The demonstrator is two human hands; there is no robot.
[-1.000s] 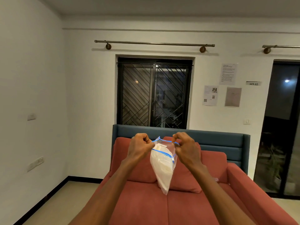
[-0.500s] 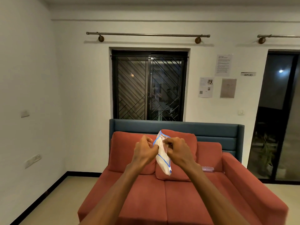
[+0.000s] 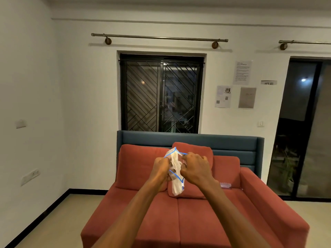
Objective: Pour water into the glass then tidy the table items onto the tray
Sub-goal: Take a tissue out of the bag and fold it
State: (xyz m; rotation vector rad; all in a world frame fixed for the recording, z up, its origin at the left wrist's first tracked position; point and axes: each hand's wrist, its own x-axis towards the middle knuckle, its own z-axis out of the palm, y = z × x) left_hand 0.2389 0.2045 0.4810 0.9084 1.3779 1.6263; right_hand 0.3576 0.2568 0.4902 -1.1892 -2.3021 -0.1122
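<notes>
A clear zip bag with blue seal lines and white folded contents is held up in front of me, over the red sofa. My left hand grips its left side and my right hand grips its right side, fingers curled into the plastic. The bag is crumpled and twisted between the two hands, its lower end hanging free below them. No glass, water, table or tray is in view.
A red sofa with a blue back panel stands against the far wall under a barred window. A small clear object lies on the right seat. A dark glass door is at the right. Bare floor lies left of the sofa.
The bag, earlier hanging stretched between my hands, is now bunched and turned sideways with my hands closer together. My view has pulled back and dropped, showing more of the sofa.
</notes>
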